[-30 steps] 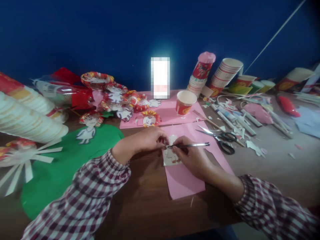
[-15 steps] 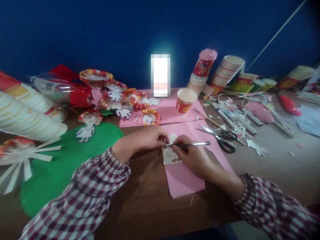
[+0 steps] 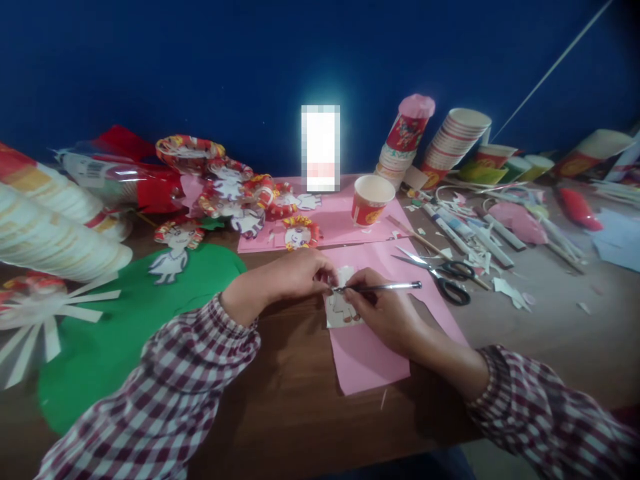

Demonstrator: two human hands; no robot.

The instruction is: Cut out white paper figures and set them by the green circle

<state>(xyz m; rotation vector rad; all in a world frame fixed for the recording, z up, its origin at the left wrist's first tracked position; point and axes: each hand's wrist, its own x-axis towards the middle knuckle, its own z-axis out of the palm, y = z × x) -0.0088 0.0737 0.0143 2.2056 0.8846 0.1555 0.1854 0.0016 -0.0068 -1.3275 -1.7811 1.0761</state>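
A small white paper (image 3: 342,312) with a drawn figure in a dress lies on a pink sheet (image 3: 373,363). My right hand (image 3: 383,308) is closed around a dark and silver pen (image 3: 393,287), its tip end near the upper part of the drawing. At the paper's upper left edge is my left hand (image 3: 305,275), fingers bent together close to the pen tip; what they hold, if anything, is too small to tell. Part of the drawing is hidden by my fingers.
Open scissors (image 3: 440,272) and a thin stick (image 3: 425,245) lie right of the paper. A paper cup (image 3: 373,201) stands behind. Green sheet (image 3: 115,333), stacked cups (image 3: 60,230) and paper dolls (image 3: 169,265) are at left; markers (image 3: 465,230) and scraps at right.
The view has shifted very slightly. My hands, the pen and the small paper keep nearly the same positions.
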